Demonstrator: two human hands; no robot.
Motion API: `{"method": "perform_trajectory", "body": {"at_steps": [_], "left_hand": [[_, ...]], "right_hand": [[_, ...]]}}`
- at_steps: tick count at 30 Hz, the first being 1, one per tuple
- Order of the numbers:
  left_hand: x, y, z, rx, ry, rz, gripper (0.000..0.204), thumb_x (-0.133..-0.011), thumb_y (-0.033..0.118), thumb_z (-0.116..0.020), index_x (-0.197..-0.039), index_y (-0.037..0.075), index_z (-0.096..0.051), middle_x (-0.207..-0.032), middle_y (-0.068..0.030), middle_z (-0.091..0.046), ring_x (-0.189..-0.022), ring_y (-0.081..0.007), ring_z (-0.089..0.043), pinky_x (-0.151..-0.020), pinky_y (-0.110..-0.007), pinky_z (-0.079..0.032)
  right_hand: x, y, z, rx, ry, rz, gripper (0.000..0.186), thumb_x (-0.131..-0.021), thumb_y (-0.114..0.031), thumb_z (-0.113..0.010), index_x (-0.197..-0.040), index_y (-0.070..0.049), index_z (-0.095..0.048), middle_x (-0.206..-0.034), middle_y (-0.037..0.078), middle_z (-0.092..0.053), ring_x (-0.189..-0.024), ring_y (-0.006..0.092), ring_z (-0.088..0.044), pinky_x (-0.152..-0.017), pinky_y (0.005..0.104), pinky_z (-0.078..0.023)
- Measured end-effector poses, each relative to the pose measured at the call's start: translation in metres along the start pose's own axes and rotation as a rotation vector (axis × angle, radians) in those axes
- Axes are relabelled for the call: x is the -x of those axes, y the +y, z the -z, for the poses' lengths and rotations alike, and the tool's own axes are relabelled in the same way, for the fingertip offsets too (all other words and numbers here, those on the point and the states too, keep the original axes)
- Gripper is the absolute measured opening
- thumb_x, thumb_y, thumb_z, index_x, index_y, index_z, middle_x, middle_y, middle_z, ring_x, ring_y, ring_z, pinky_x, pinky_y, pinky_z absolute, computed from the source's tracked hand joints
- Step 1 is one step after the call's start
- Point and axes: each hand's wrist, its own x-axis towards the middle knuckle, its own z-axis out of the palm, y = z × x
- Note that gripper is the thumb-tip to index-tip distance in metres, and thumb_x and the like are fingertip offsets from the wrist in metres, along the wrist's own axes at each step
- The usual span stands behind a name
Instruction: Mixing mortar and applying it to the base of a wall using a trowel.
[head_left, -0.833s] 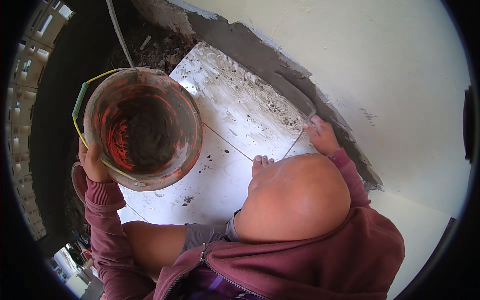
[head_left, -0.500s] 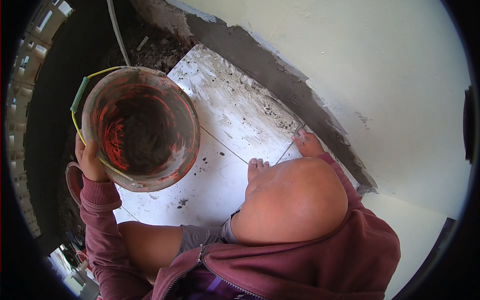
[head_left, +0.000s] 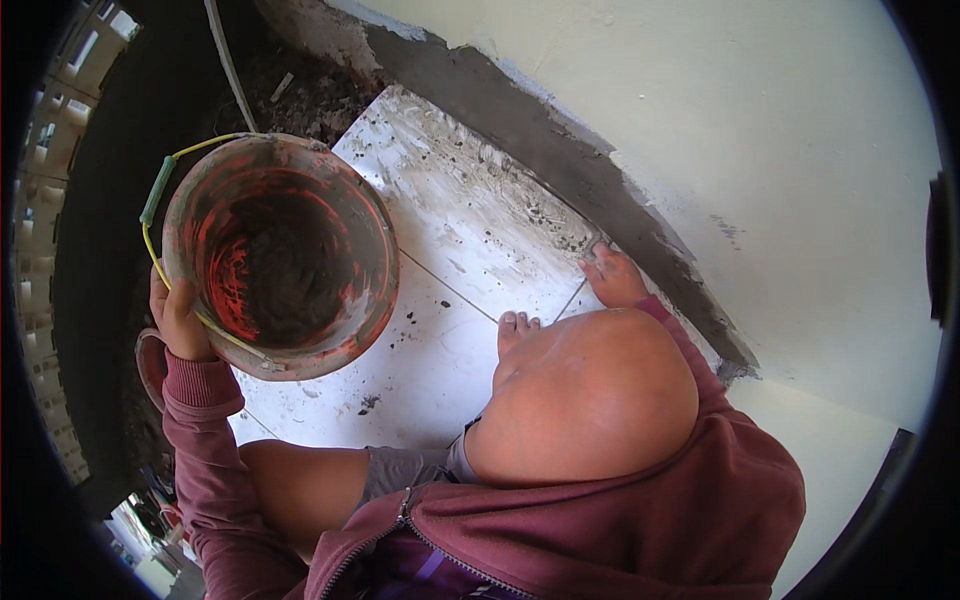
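Observation:
My left hand (head_left: pixel 178 318) grips the near-left rim of a mortar-smeared bucket (head_left: pixel 365 310), reddish inside with dark wet mortar (head_left: pixel 280 265) at the bottom; its yellow wire handle with a green grip (head_left: pixel 157 190) hangs over the left side. My right hand (head_left: pixel 612 275), beyond my bent knee, is closed on a trowel (head_left: pixel 598 243) at the lower edge of a dark grey mortar strip (head_left: pixel 500 115) along the wall foot. The trowel's blade is hard to make out. Smeared white floor tiles (head_left: pixel 450 282) lie between the bucket and that strip.
A cream wall (head_left: pixel 770 150) rises on the right. Dark rubble (head_left: pixel 315 95) and a pale thin length (head_left: pixel 225 65) lie beyond the bucket. A second round container (head_left: pixel 151 370) is partly hidden at left. A pierced block wall (head_left: pixel 65 140) stands at far left. My bare foot (head_left: pixel 515 328) rests on the tiles.
My right hand and the trowel have moved slightly down and to the left along the mortar strip's lower edge. My left hand still holds the bucket, which appears marginally further left.

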Motion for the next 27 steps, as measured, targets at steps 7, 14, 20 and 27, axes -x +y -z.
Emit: {"method": "perform_trajectory", "body": {"at_steps": [7, 14, 20, 27], "left_hand": [[0.006, 0.007, -0.012, -0.003, -0.004, -0.016, 0.045, -0.076, 0.011, -0.042, -0.12, -0.002, -0.041, -0.109, -0.0109, -0.053, -0.096, -0.018, -0.053, -0.085, -0.029, -0.041], [-0.001, 0.0, 0.017, -0.12, -0.04, -0.01, 0.043, -0.077, 0.01, -0.041, -0.118, -0.002, -0.043, -0.108, -0.0108, -0.054, -0.097, -0.0186, -0.053, -0.084, -0.029, -0.041], [-0.001, -0.003, 0.005, 0.032, -0.021, -0.01, 0.044, -0.077, 0.01, -0.043, -0.12, -0.002, -0.041, -0.113, -0.0117, -0.052, -0.102, -0.0195, -0.052, -0.089, -0.03, -0.039], [0.003, 0.001, 0.004, -0.005, -0.009, -0.009, 0.047, -0.077, 0.008, -0.041, -0.123, -0.002, -0.038, -0.115, -0.0138, -0.051, -0.101, -0.0224, -0.053, -0.087, -0.031, -0.041]], "right_hand": [[-0.04, -0.004, -0.015, 0.039, 0.059, -0.029, 0.039, -0.083, -0.034, -0.048, -0.097, 0.003, -0.049, -0.085, 0.027, -0.057, -0.084, 0.0419, -0.054, -0.075, 0.0459, -0.042], [0.007, -0.006, 0.025, -0.113, 0.322, 0.123, 0.032, -0.081, -0.027, -0.055, -0.097, 0.001, -0.052, -0.08, 0.022, -0.057, -0.079, 0.0384, -0.053, -0.072, 0.0419, -0.043], [0.033, 0.019, 0.03, 0.032, 0.28, 0.292, 0.023, -0.08, -0.02, -0.058, -0.091, 0.0, -0.052, -0.069, 0.013, -0.056, -0.06, 0.0246, -0.054, -0.056, 0.0353, -0.043], [0.041, -0.032, 0.079, -0.61, 0.107, -0.167, 0.022, -0.084, -0.021, -0.052, -0.087, 0.001, -0.05, -0.061, 0.01, -0.05, -0.052, 0.0136, -0.049, -0.047, 0.0288, -0.041]]}}
